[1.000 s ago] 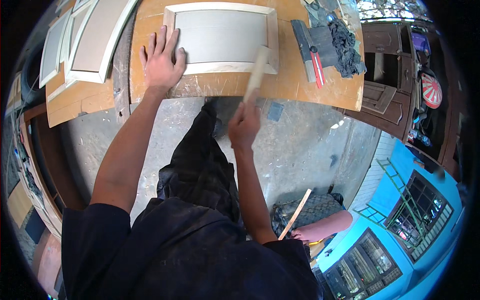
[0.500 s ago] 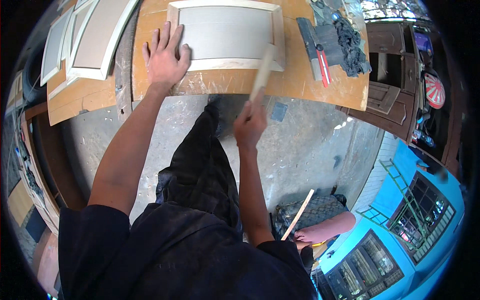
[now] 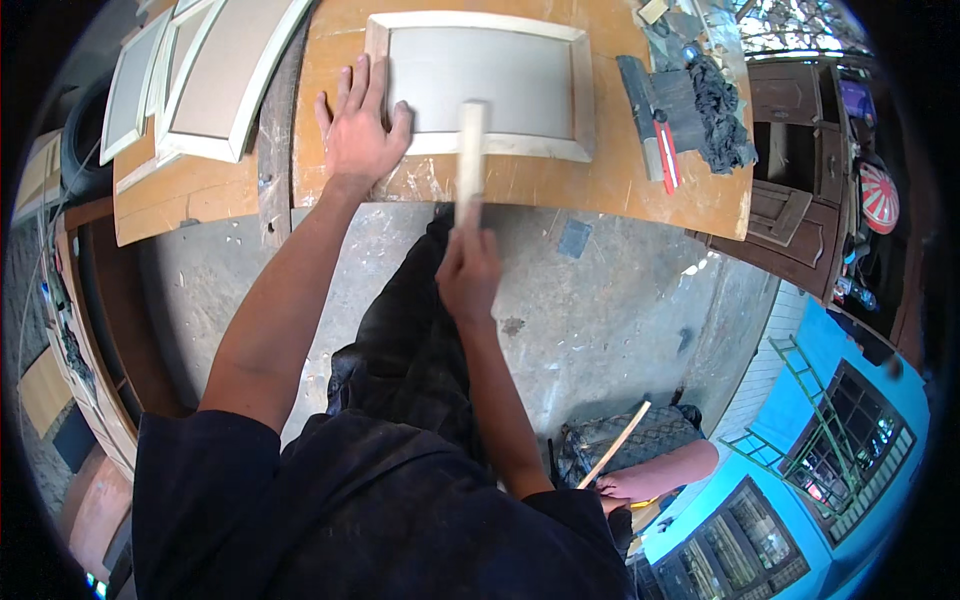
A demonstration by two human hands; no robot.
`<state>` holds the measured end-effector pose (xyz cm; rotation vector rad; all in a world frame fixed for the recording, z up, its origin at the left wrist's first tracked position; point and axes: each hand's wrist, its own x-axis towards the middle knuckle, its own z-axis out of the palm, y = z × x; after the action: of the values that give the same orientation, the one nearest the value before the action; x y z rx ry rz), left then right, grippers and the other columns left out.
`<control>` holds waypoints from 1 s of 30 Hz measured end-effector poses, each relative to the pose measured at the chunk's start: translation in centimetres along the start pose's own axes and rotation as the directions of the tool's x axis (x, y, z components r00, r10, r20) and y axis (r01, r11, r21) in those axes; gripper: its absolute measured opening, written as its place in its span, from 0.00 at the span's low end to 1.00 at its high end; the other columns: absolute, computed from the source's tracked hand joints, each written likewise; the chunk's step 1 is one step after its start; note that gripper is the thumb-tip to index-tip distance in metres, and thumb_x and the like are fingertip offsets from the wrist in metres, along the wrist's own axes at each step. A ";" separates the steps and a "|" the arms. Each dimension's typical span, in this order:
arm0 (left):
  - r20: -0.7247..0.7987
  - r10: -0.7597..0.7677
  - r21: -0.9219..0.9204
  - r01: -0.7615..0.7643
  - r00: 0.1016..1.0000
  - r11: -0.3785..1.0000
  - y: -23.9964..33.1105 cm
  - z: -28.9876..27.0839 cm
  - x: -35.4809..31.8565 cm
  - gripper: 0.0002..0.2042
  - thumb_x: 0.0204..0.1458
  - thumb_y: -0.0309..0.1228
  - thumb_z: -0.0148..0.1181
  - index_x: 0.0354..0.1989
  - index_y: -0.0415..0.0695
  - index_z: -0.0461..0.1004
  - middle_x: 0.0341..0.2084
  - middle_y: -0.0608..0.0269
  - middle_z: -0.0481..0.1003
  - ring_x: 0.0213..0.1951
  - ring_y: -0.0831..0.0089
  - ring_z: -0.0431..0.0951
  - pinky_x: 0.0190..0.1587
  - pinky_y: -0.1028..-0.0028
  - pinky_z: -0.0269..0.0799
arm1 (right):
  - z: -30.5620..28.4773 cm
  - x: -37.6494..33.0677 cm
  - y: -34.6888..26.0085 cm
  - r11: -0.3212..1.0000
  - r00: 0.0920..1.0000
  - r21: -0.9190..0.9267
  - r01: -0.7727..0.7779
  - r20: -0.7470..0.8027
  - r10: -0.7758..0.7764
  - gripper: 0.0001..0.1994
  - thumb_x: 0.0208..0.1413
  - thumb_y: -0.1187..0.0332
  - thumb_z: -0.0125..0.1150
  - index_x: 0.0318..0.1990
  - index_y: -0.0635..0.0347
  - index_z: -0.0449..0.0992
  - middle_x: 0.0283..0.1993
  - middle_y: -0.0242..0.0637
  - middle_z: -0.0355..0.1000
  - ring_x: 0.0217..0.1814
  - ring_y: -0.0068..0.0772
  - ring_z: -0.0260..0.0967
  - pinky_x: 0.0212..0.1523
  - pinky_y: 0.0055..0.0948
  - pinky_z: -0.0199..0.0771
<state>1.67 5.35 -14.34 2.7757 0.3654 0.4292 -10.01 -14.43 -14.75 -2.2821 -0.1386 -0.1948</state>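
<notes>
A framed wooden panel [image 3: 490, 143] with a pale border lies flat on the orange-brown workbench [image 3: 520, 190]. My left hand [image 3: 365, 135] presses down at its left end, fingers spread, partly on the frame and partly on the bench top. My right hand [image 3: 470, 265], in front of the bench edge, grips a flat, pale wooden stick [image 3: 471, 150]. The stick points away from me, and its far end overlaps the near rail of the panel's frame. Motion blurs the stick a little, and whether it touches the frame I cannot tell.
Right of the panel lie a red-handled cutter [image 3: 666, 155], a dark flat strip [image 3: 640, 115] and a crumpled black cloth [image 3: 720, 115]. More framed panels [image 3: 215, 100] lean together at the left. Brown cabinet parts [image 3: 790, 200] stand beyond the bench's right end.
My right hand has swung left with the stick, from the frame's near right corner toward the middle of its near rail. My left hand keeps its place on the panel; the whole view has shifted slightly.
</notes>
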 end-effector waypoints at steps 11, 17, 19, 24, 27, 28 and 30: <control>0.012 -0.029 -0.023 0.029 1.000 0.999 -0.5 0.3 -0.4 0.33 0.57 0.42 0.50 0.71 0.42 0.58 0.71 0.50 0.56 0.73 0.55 0.52 0.72 0.43 0.35 | -0.6 -0.3 1.1 0.999 0.999 0.013 0.041 0.013 -0.041 0.21 0.60 0.71 0.58 0.62 0.61 0.71 0.32 0.46 0.67 0.27 0.52 0.68 0.25 0.45 0.71; 0.005 -0.023 0.009 0.023 1.000 1.000 -1.1 0.9 -0.4 0.28 0.61 0.36 0.46 0.70 0.40 0.58 0.71 0.47 0.57 0.73 0.56 0.54 0.72 0.43 0.35 | -1.6 2.0 1.0 0.980 0.976 -0.017 -0.200 -0.092 0.197 0.24 0.63 0.73 0.55 0.67 0.64 0.65 0.32 0.48 0.70 0.31 0.48 0.70 0.30 0.43 0.69; -0.001 -0.024 0.003 0.024 1.000 1.000 -0.6 1.0 -0.2 0.27 0.62 0.34 0.45 0.70 0.39 0.58 0.70 0.46 0.57 0.73 0.56 0.54 0.72 0.44 0.36 | -1.5 1.6 0.9 0.997 0.993 0.000 -0.082 -0.083 0.082 0.25 0.64 0.72 0.54 0.68 0.63 0.65 0.31 0.48 0.70 0.29 0.48 0.69 0.30 0.43 0.69; 0.004 -0.048 -0.032 0.049 0.999 0.998 -0.6 0.9 -0.4 0.26 0.63 0.34 0.44 0.69 0.38 0.60 0.68 0.48 0.61 0.72 0.59 0.55 0.73 0.46 0.37 | -2.1 1.8 1.8 1.000 1.000 -0.012 -0.029 -0.002 0.029 0.25 0.63 0.72 0.54 0.68 0.64 0.63 0.31 0.48 0.66 0.28 0.51 0.66 0.29 0.42 0.69; 0.037 -0.073 -0.022 0.074 0.997 0.997 -0.1 0.4 -0.3 0.26 0.63 0.36 0.45 0.69 0.39 0.61 0.68 0.50 0.62 0.72 0.60 0.56 0.73 0.46 0.37 | -2.0 1.7 1.6 1.000 1.000 0.012 0.027 0.003 -0.027 0.25 0.63 0.73 0.54 0.68 0.63 0.64 0.30 0.48 0.66 0.28 0.50 0.66 0.29 0.42 0.69; 0.011 -0.061 0.000 0.061 0.998 0.998 -0.2 0.5 -0.4 0.26 0.62 0.37 0.46 0.68 0.41 0.62 0.68 0.51 0.63 0.72 0.61 0.57 0.73 0.47 0.38 | -2.4 1.3 1.3 0.995 0.989 -0.046 0.086 0.123 -0.080 0.25 0.63 0.73 0.54 0.68 0.63 0.64 0.29 0.48 0.65 0.28 0.50 0.66 0.29 0.42 0.68; -0.004 -0.064 -0.030 0.064 0.998 0.998 0.0 0.4 -0.4 0.26 0.62 0.37 0.47 0.68 0.43 0.63 0.67 0.53 0.64 0.71 0.62 0.58 0.72 0.47 0.38 | -3.1 1.4 0.5 0.997 0.982 -0.010 0.074 0.177 -0.071 0.25 0.63 0.73 0.54 0.68 0.63 0.63 0.29 0.48 0.65 0.28 0.50 0.65 0.29 0.42 0.68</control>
<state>1.43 5.16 -14.80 2.7261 0.4439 0.4225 -8.86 -16.99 -12.83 -2.3105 -0.3141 -0.0310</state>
